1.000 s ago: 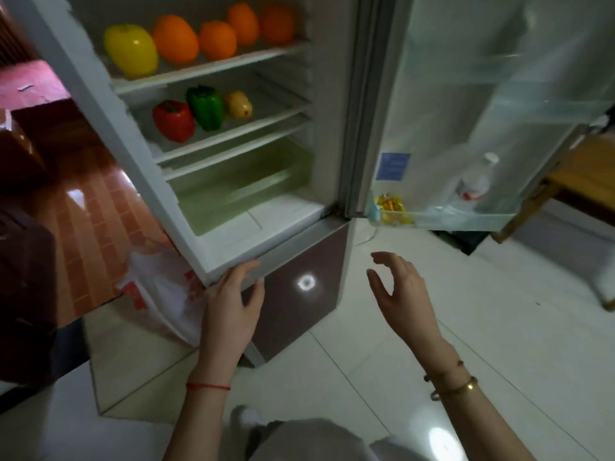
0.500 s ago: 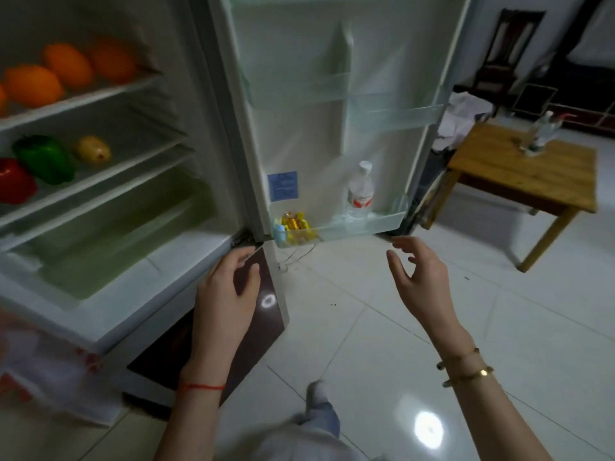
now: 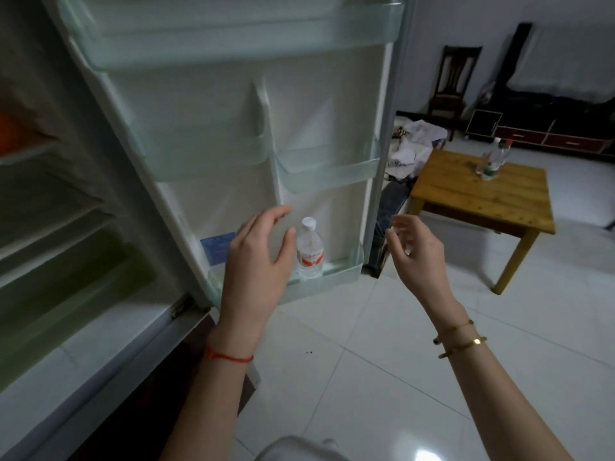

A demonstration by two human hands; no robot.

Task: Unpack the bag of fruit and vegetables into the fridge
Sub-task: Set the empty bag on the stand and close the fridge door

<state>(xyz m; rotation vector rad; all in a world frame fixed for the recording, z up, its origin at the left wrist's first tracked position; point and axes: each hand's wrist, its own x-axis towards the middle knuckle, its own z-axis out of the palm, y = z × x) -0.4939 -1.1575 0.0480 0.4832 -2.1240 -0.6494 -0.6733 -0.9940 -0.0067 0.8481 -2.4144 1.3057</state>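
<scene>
The open fridge door [image 3: 233,128] fills the middle of the view, its inner racks facing me. A small water bottle [image 3: 309,251] stands in the lowest door rack [image 3: 336,277]. My left hand [image 3: 259,261] is raised in front of that rack, fingers spread, holding nothing. My right hand [image 3: 419,254] hovers just past the door's outer edge, fingers loosely curled and empty. The fridge interior [image 3: 66,244] shows at the left with its shelves and the crisper; only an orange blur of fruit [image 3: 10,134] is visible. The bag is out of view.
A wooden table [image 3: 482,191] with a clear bottle [image 3: 492,161] stands at the right. Behind it are a dark chair [image 3: 456,81], a low dark cabinet [image 3: 549,128] and clothes on the floor [image 3: 412,144]. White floor tiles [image 3: 382,377] lie below my arms.
My view has swung right, from the fridge shelves to the door. Both hands rose from the fridge's lower edge to the door's bottom rack. The fruit and the bag left the view.
</scene>
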